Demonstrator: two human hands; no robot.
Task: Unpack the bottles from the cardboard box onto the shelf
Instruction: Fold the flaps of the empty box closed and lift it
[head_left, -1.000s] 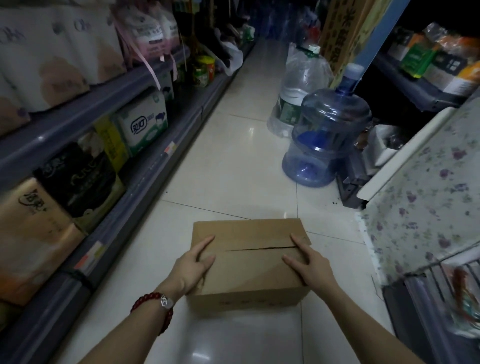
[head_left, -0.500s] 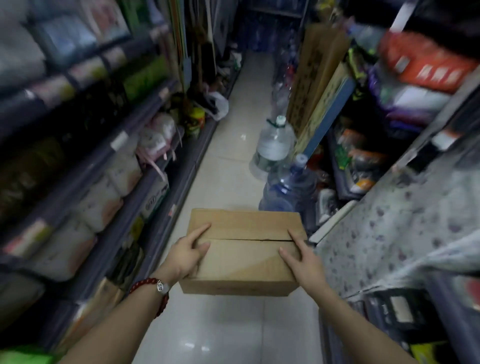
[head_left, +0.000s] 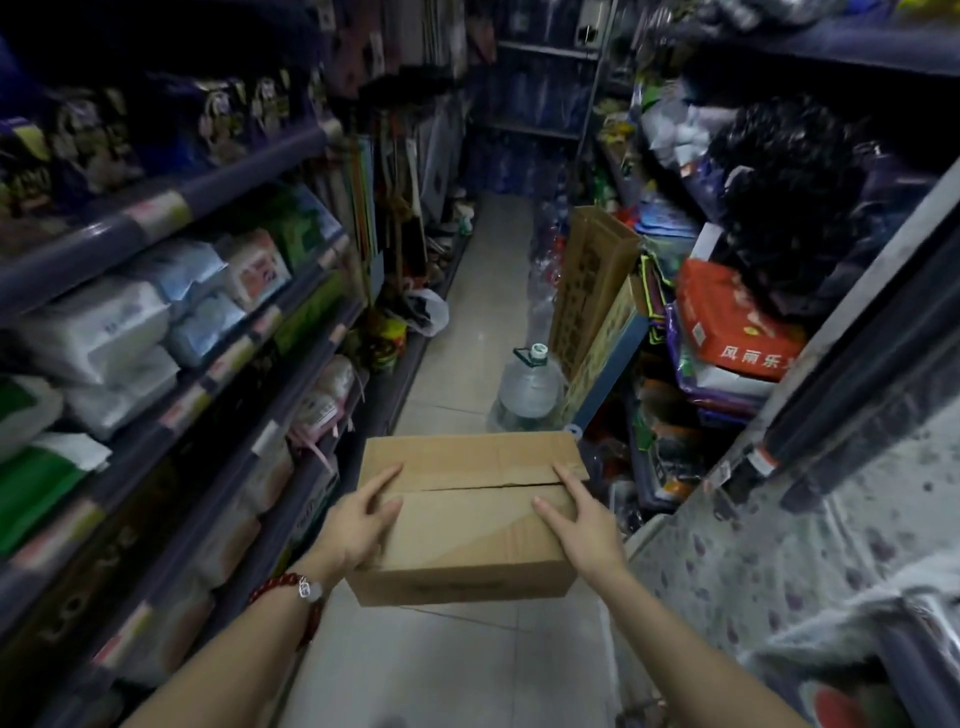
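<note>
Cardboard box (head_left: 467, 514) sits between my two hands, held up off the tiled floor (head_left: 467, 332) in the middle of a narrow shop aisle, its top flaps closed with a slit seam running across the middle. My left hand (head_left: 358, 525) clasps the left side: the thumb lies across the near top flap, the forefinger stretches along the flap above it, and the other fingers wrap down the side out of my sight. My right hand (head_left: 576, 525) mirrors it on the right edge, thumb on top and forefinger pointing up along the corner, the remaining fingers hidden behind the box wall. A red bead bracelet (head_left: 296, 597) circles my left wrist. I cannot see any bottles; the flaps hide what is inside. To my left runs a shelf (head_left: 218, 192) stacked with soft white and blue packs, with more tiers below. Ahead on the floor, just beyond the box, stands a big clear water jug (head_left: 527, 389) with a pale cap, beside a tall leaning carton (head_left: 592, 280). On my right a floral cloth (head_left: 779, 545) covers a surface.
</note>
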